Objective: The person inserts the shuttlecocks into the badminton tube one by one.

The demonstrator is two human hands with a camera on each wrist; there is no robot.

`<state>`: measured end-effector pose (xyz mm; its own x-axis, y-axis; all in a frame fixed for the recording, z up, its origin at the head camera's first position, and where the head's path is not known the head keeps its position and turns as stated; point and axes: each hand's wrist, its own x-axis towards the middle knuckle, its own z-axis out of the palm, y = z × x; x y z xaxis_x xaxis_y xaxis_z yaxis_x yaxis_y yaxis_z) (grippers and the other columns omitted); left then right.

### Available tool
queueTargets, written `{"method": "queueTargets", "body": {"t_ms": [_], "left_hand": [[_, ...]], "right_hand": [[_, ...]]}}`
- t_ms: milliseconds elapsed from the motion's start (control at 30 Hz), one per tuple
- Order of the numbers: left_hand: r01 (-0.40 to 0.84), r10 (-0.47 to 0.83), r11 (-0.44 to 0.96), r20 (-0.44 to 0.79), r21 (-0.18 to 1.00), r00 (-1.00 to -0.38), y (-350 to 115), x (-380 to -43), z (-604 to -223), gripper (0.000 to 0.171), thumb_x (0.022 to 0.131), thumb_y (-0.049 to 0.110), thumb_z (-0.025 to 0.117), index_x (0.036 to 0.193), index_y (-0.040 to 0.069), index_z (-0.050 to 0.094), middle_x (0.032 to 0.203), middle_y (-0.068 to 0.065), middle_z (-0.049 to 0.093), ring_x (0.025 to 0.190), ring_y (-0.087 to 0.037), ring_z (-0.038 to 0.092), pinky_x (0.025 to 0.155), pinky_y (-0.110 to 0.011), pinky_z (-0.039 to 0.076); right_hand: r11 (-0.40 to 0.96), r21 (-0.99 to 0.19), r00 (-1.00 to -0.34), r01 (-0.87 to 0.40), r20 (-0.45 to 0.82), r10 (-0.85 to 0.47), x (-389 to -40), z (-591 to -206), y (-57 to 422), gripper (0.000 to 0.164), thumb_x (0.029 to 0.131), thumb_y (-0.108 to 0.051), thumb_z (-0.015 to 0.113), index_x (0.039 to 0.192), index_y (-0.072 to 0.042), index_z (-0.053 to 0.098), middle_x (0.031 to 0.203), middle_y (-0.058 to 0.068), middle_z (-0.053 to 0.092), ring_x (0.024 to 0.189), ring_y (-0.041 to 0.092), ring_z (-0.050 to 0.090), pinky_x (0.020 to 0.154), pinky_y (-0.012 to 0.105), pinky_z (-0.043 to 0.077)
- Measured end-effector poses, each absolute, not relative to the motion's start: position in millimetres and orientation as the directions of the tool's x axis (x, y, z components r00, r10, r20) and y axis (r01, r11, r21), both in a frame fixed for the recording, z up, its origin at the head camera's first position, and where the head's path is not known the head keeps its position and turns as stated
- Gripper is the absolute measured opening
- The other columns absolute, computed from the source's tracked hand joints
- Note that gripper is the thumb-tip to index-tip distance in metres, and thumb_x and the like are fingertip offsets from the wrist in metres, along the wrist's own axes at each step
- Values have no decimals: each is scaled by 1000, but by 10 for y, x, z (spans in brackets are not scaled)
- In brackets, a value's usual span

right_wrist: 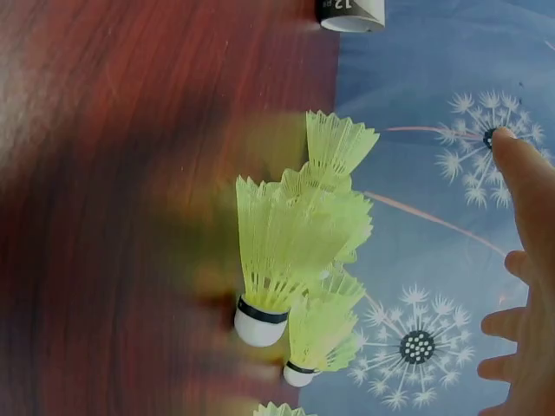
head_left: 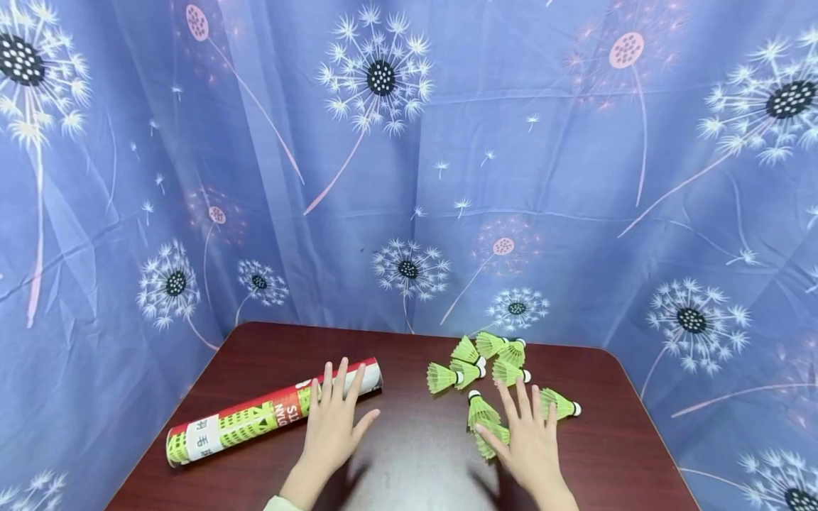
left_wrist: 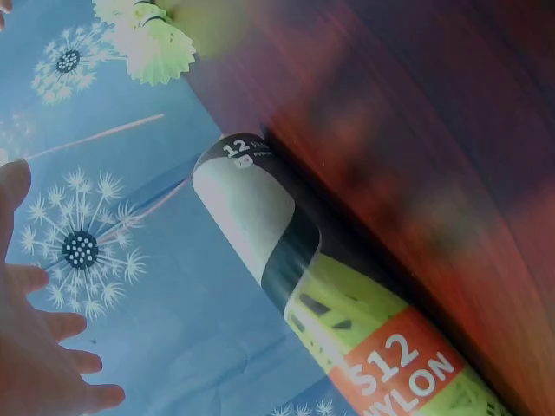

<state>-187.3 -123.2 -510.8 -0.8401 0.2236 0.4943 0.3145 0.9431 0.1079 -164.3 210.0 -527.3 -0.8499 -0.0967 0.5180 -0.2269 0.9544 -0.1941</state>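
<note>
My left hand, fingers spread, is over the right half of a shuttlecock tube and holds nothing. The tube lies slanted on the table, red, yellow-green and white, with "S12 NYLON" readable in the left wrist view. To the right, my right hand has its fingers extended above several yellow-green shuttlecocks with white corks. Nearest it are a shuttlecock by the thumb, one above that and one beyond the little finger. More shuttlecocks lie in a loose group farther back.
The dark reddish-brown table has rounded back corners. A blue curtain with a dandelion print hangs behind it and along both sides. The back shuttlecocks lie near the table's rear edge.
</note>
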Motion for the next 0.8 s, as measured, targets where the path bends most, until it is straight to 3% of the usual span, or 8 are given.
{"method": "queueTargets", "body": {"t_ms": [167, 367, 800], "left_hand": [[338, 229, 932, 513, 129, -827, -1306, -1894, -5094, 83, 84, 48, 69, 151, 15, 33, 153, -21, 28, 140, -45, 22, 107, -65, 22], [352, 236, 928, 532, 126, -813, -1414, -1927, -5078, 81, 82, 45, 71, 149, 14, 38, 150, -21, 34, 139, -44, 27, 108, -62, 24], [406, 283, 908, 570, 99, -771, -1714, -2058, -5144, 72, 81, 34, 74, 142, 7, 46, 138, -23, 48, 130, -43, 41, 105, -59, 30]], "right_hand": [[944, -224, -850, -242, 518, -96, -1657, -5267, 2173, 83, 79, -58, 66, 145, -16, 41, 145, 24, 39, 133, 50, 30, 104, 69, 16], [935, -267, -879, -235, 470, -87, -1674, -5273, 2284, 79, 84, -55, 64, 147, -16, 38, 148, 22, 36, 134, 49, 29, 102, 70, 18], [868, -414, -893, -272, 446, -67, -1723, -5341, 2475, 60, 93, -34, 62, 142, -2, 45, 144, 23, 42, 130, 49, 35, 99, 66, 27]]}}
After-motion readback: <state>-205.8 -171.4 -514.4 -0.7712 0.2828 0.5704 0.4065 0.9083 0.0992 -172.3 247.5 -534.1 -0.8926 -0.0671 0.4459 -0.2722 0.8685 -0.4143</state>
